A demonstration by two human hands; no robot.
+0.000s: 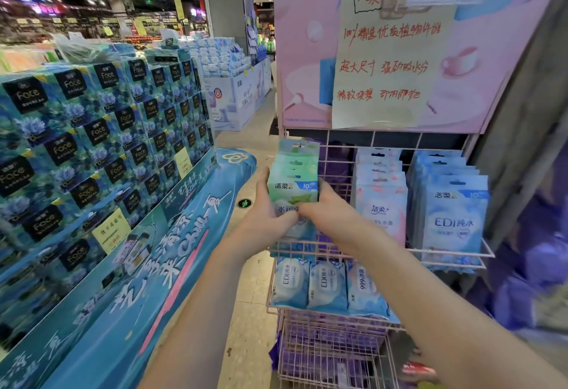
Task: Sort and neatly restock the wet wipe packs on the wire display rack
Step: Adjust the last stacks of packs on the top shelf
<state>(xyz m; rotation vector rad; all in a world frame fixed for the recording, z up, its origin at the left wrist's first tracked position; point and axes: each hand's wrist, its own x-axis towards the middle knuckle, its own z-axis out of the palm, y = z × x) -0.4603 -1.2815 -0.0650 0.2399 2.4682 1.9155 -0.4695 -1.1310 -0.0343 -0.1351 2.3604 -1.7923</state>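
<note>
A row of green wet wipe packs (293, 173) stands upright at the left end of the pink wire rack's (455, 261) upper shelf. My left hand (267, 213) grips the left side of the front green pack. My right hand (325, 210) holds its right side, fingers curled across the face. To the right stand a row of pink-and-white packs (381, 201) and a row of blue packs (451, 213). On the shelf below lie three larger blue packs (325, 284) on their sides.
A tall stack of blue tissue boxes (101, 130) fills the left. A pink sign board with a handwritten notice (387, 59) tops the rack. Lower wire shelves (332, 348) hold purple packs. The tiled aisle floor (246, 327) runs between the stack and the rack.
</note>
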